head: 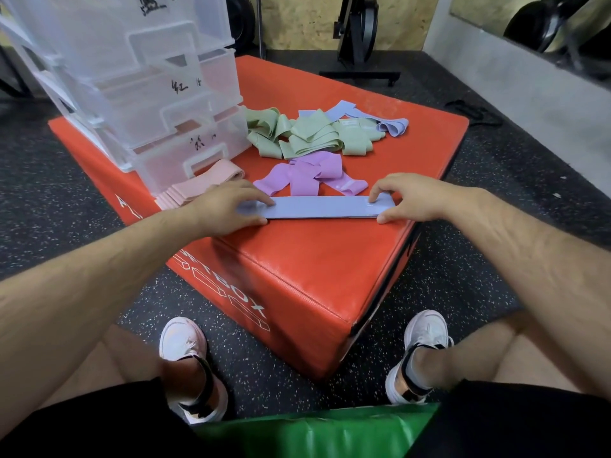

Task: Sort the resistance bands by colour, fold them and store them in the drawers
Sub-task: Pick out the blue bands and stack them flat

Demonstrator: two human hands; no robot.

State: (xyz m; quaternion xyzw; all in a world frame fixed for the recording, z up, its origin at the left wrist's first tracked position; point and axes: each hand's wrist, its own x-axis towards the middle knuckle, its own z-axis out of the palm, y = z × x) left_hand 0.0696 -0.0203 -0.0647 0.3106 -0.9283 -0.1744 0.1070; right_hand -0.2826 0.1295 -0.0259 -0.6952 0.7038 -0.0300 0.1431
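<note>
A flat stack of blue-lilac bands lies along the near edge of the red soft box. My left hand presses its left end, fingers spread over it. My right hand pinches its right end between thumb and fingertips. Behind lie purple bands in a loose heap, then a pile of green bands, and more blue-lilac bands at the back. Folded pink bands sit by the clear plastic drawer unit, whose drawers carry handwritten labels.
The box stands on speckled black rubber flooring. My feet in white shoes are on either side of its near corner. A green pad lies under me. A black machine stand and a grey wall are beyond.
</note>
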